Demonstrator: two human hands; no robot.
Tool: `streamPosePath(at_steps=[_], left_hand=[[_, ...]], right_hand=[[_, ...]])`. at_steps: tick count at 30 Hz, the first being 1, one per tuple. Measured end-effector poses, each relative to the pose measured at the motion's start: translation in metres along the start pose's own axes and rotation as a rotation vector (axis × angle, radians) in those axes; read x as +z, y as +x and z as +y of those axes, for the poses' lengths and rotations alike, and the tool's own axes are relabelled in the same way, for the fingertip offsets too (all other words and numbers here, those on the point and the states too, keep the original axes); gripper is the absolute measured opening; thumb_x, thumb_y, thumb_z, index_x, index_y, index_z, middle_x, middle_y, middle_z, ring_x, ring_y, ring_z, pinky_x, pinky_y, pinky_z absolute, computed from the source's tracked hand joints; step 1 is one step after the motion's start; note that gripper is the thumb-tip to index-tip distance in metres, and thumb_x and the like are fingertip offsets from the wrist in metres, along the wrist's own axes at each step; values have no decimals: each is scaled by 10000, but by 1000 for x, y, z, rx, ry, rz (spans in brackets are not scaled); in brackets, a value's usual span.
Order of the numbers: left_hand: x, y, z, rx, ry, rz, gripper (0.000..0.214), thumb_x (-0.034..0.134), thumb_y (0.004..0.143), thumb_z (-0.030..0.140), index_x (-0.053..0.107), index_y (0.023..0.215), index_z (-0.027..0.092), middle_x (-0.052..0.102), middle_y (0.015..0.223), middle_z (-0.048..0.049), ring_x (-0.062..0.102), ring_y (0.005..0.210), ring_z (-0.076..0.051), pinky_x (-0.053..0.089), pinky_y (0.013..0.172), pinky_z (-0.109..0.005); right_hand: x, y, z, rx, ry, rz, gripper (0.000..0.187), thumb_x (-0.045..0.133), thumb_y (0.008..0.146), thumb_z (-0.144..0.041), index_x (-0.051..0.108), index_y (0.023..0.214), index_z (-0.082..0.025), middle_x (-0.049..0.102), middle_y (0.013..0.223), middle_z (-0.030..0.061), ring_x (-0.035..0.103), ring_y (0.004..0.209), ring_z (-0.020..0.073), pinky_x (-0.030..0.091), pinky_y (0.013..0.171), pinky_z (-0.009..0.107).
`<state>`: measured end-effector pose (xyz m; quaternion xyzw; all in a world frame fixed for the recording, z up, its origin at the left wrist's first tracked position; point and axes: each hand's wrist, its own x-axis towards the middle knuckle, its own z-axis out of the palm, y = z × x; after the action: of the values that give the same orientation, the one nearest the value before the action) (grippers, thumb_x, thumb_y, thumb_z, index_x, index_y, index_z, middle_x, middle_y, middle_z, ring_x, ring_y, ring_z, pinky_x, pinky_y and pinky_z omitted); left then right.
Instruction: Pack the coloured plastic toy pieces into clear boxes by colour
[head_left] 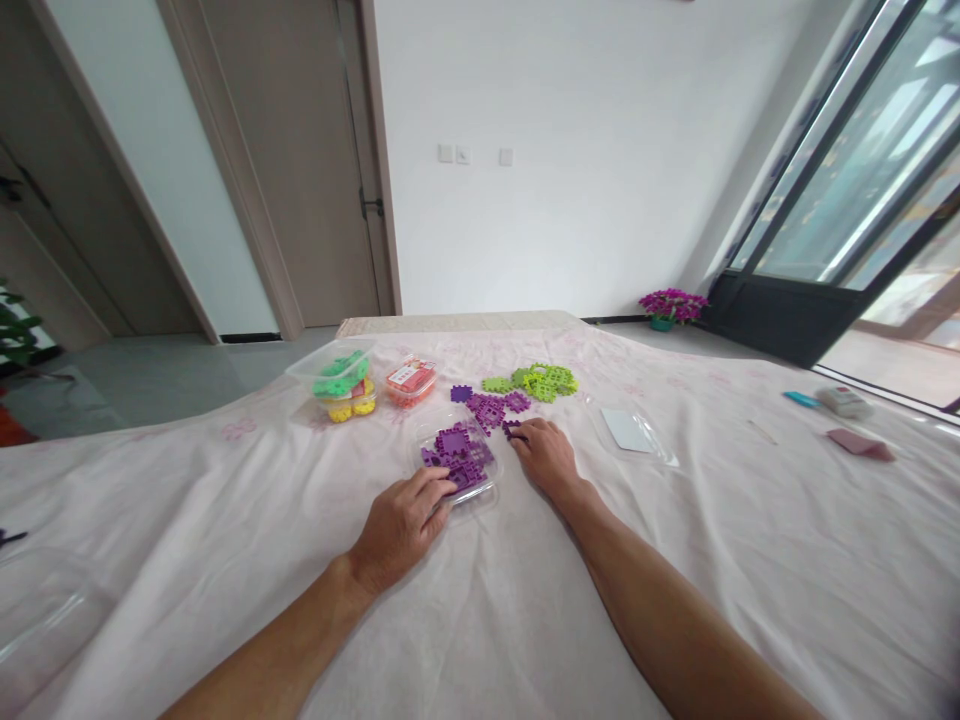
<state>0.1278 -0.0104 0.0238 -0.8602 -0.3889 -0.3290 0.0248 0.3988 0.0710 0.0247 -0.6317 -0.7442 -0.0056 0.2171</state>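
Observation:
A clear plastic box (487, 490) with several purple interlocking tiles (457, 450) sits on the white cloth in front of me. My left hand (401, 525) grips the box's near edge, fingers curled over the rim. My right hand (545, 455) rests just right of the box, its fingertips closed on a purple tile (511, 428). More loose purple tiles (491, 407) lie just beyond, and a heap of light green tiles (541, 381) lies further back.
A clear box of green and yellow tiles (341, 385) and a box of orange pieces (410, 383) stand at the back left. A clear lid (634, 432) lies right of my hand. Small items (844, 402) lie far right. A flower pot (670, 306) stands on the floor.

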Motion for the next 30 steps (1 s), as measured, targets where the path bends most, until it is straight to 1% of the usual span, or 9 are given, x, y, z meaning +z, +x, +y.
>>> streamPosePath(at_steps=[3,6,8,10,15,22,26,30], left_hand=[[0,1,0,3,-15,-11,222,527,907,193,613,1107,234,640,1185,-51,654,1016,-170,548,891,-308],[1,1,1,3,-23,-24,244,524,901,177,604,1124,232,630,1194,-51,646,1041,-172,544,905,-308],[1,1,1,2,-26,-28,252,524,898,173,600,1130,232,626,1196,-50,642,1050,-172,542,908,-307],[1,0,0,0,-26,-30,256,525,895,172,596,1133,232,622,1199,-51,641,1050,-174,543,905,-308],[1,0,0,-2,-23,-38,258,521,896,171,590,1137,232,617,1204,-55,641,1043,-176,542,903,-312],[2,-1,-1,-7,-26,-54,280,526,892,171,582,1158,236,600,1228,-58,629,1068,-181,537,920,-318],[3,-2,-3,-9,-26,-60,306,529,883,162,575,1174,244,592,1239,-55,625,1079,-184,537,922,-321],[3,-2,-3,-4,-33,-58,311,523,881,152,570,1176,240,588,1239,-59,623,1075,-183,536,927,-327]], right_hand=[[-3,0,-1,27,28,43,257,475,938,-314,709,1005,-234,686,1059,58,583,1017,193,378,883,287],[-2,1,1,106,74,89,296,413,969,-341,680,1033,-230,694,1042,58,607,963,189,391,796,278],[0,2,3,146,102,115,309,395,976,-353,671,1034,-229,697,1036,56,614,941,189,389,775,274],[2,3,5,161,125,137,315,386,976,-351,672,1017,-225,700,1023,56,614,935,188,385,786,271],[5,4,8,130,173,186,327,371,973,-346,669,1001,-215,700,1016,57,612,920,181,384,800,262],[7,3,8,91,222,207,327,379,960,-353,674,971,-215,699,1000,53,610,915,176,392,801,253],[4,3,6,72,235,192,341,377,954,-357,684,962,-208,701,981,57,605,871,173,395,770,251],[3,3,4,20,219,144,345,377,950,-345,685,876,-207,698,868,41,593,796,164,387,731,242]])
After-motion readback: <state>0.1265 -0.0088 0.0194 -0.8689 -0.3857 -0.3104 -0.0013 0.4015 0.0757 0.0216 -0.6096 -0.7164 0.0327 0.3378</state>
